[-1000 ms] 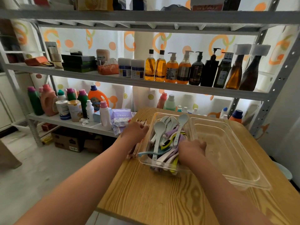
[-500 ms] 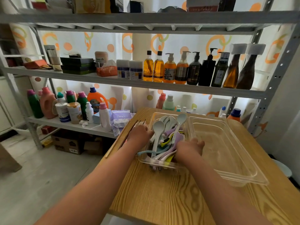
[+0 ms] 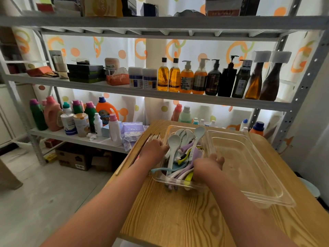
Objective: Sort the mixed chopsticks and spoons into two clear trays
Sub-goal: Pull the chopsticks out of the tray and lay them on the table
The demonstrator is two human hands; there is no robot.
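- Head view: I judge we are late in the sort. The spoons (image 3: 173, 142) lie piled in the left tray (image 3: 175, 184), and the right tray (image 3: 249, 166) just beside it holds nothing that I can see.
- Both trays sit on the table (image 3: 178, 220), toward its far right. The left tray is near the middle and the right tray runs toward the right edge.
- The chopsticks (image 3: 124, 164) are in neither tray. They lie on the table along its left edge, beside the left tray, and one pale stick pokes out past that edge.
- So the step in hand looks like clearing the last chopsticks away from the spoons. The next move, as I read it, calls for gathering that bundle off the left edge, lifting it over the spoons and laying it in the right tray.
- I would watch the overhanging stick, since a careless sweep could knock it to the floor.
- Left hand (image 3: 153, 148): palm down over the far ends of the chopsticks, against the left tray's left rim. Its fingers curl away from me, and I cannot tell whether they pinch sticks or rim.
- Right hand (image 3: 207, 167): down at the left tray's near right corner, over the spoon handles, knuckles up. The fingers look bent, but I cannot tell what they hold.
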